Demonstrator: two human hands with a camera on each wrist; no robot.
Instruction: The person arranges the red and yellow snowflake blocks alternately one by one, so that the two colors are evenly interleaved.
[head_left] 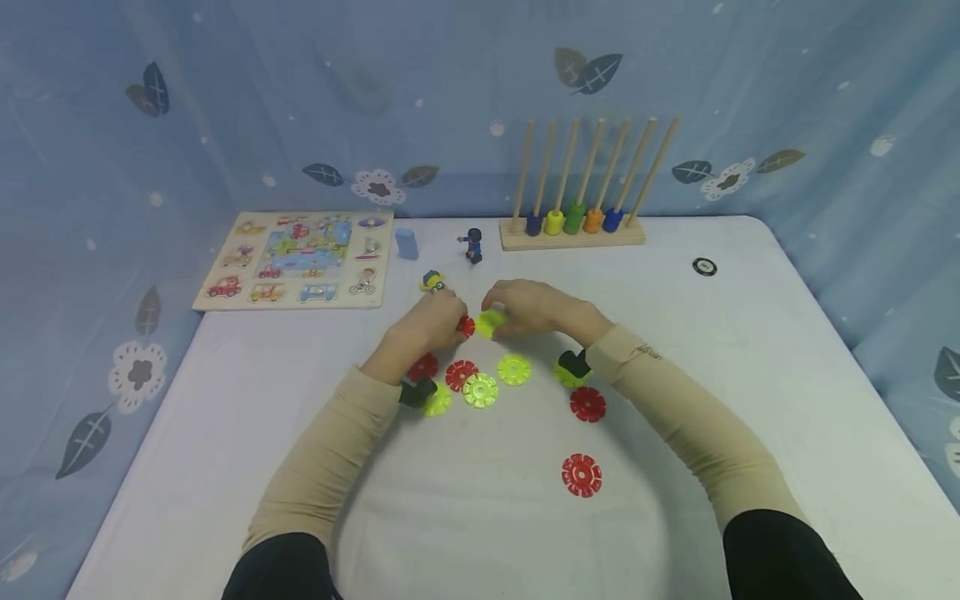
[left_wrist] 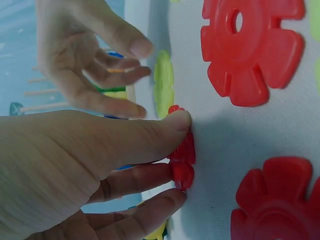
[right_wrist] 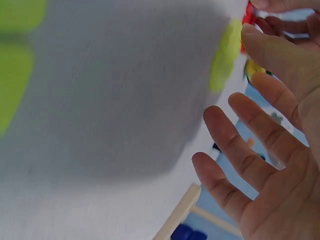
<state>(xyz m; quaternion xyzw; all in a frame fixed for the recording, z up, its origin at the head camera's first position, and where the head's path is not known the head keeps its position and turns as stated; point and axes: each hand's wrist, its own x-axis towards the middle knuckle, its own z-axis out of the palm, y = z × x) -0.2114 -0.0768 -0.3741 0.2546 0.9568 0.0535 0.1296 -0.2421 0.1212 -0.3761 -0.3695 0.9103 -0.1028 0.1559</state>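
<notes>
In the left wrist view my left hand [left_wrist: 85, 165] pinches a red flower-shaped plastic disc [left_wrist: 183, 165] between thumb and fingers, low over the white table. My right hand [right_wrist: 280, 155] is beside a yellow-green disc [right_wrist: 226, 56] with its fingers spread; its thumb tip is close to that disc, and I cannot tell whether they touch. The yellow-green disc [head_left: 490, 322] lies right next to the red one in the head view. Nearer to me lie a red disc [head_left: 461, 376], two yellow-green discs [head_left: 480, 390] and others, some partly hidden by the wrists.
A wooden puzzle board [head_left: 292, 296], a blue block [head_left: 407, 243], a small figure [head_left: 472, 246] and a yellow toy [head_left: 432, 281] stand at the back. The peg rack [head_left: 573, 240] holds coloured beads. A black chip [head_left: 704, 267] and red discs [head_left: 582, 475] lie to the right.
</notes>
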